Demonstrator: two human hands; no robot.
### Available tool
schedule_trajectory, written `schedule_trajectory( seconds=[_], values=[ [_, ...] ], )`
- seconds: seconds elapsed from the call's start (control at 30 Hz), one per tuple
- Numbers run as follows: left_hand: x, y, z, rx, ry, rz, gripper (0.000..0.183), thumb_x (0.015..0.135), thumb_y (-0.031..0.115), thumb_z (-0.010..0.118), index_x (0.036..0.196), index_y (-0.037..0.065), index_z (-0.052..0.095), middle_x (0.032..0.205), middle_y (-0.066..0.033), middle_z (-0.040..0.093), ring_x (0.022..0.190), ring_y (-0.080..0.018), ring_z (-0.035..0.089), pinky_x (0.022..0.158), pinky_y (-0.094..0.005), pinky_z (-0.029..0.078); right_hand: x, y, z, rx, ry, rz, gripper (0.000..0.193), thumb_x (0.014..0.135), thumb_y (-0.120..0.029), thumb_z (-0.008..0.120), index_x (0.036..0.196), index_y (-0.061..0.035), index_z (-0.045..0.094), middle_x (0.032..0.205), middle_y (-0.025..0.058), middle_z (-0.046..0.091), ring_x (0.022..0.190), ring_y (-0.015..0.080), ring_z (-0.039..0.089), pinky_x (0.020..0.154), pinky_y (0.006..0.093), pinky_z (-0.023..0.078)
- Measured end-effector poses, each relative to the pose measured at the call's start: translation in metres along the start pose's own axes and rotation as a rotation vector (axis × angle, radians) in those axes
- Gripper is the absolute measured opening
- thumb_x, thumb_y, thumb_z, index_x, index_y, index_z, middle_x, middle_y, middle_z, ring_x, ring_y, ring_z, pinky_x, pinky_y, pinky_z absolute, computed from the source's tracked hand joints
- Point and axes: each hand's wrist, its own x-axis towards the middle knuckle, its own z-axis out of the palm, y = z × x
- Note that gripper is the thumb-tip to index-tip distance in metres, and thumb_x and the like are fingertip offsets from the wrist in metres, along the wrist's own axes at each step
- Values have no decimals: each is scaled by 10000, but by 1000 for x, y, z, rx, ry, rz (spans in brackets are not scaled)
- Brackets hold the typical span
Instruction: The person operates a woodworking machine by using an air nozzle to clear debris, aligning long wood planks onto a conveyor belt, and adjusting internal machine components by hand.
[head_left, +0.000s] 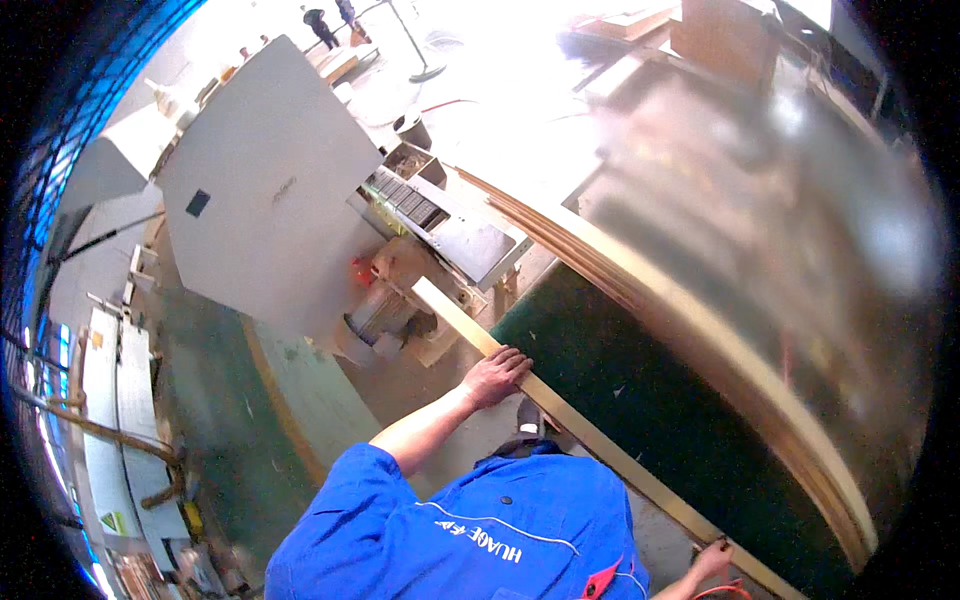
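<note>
A long, narrow wooden plank runs slantwise in front of my body, from the middle of the view down to the lower right. My left hand is closed over it nearer its far end, with the fingers lying across its top. Farther down the same plank, my right hand grips its near edge; some of those fingers are hidden. The plank's far end sits beside a dusty motor under a machine. Something thin and red lies by my right hand.
A stack of long boards curves along the right, beside a dark green surface. Ahead stands a machine with a metal table and a large grey panel. A pale machine bed is at left. Distant people stand far off.
</note>
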Motion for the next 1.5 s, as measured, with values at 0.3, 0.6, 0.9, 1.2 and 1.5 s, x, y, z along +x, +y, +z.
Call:
schedule_trajectory(
  seconds=[0.3, 0.6, 0.9, 1.2, 1.5],
  values=[
    [-54, -4, 17, -86, 199, -521, 621, 851, 276, 679, 1384, 20, 488, 1449, -174, 469, 1395, -329, 381, 1181, -429, 276, -100, -151, 24, 32, 209, -487, 485, 896, -259, 693, 1259, 18, 530, 1218, 244, 591, 1133, 427, 537, 960, 483, 426],
    [-64, -24, 21, -611, 538, -985, 112, 891, 132, 624, 968, 79, 685, 953, -115, 699, 915, -275, 665, 814, -379, 529, -115, -183, 19, 31, 99, -572, 454, 865, -190, 688, 1246, 10, 542, 1216, 218, 605, 1128, 412, 544, 966, 492, 404],
    [-67, -46, 26, -1329, 577, -1215, 128, 958, 129, 596, 941, 22, 664, 824, -36, 687, 737, -109, 635, 693, -267, 523, -124, -195, 35, 26, 102, -627, 430, 848, -154, 687, 1235, -22, 553, 1225, 197, 600, 1135, 406, 522, 989, 494, 383],
    [-60, -42, -6, -1139, 503, -1179, 124, 812, 122, 751, 882, 28, 710, 829, -44, 716, 750, -106, 650, 691, -283, 542, -152, -221, 29, 121, 26, -545, 397, 846, -94, 683, 1208, 14, 561, 1227, 216, 589, 1174, 396, 510, 1031, 474, 375],
    [-24, -3, -45, -1366, 391, -1029, 169, 914, 171, 698, 976, 16, 720, 853, -30, 713, 778, -100, 632, 716, -270, 519, -154, -240, 39, 105, 3, -577, 444, 813, -130, 663, 1214, 18, 544, 1212, 203, 583, 1150, 396, 516, 1001, 489, 401]
  ],
)
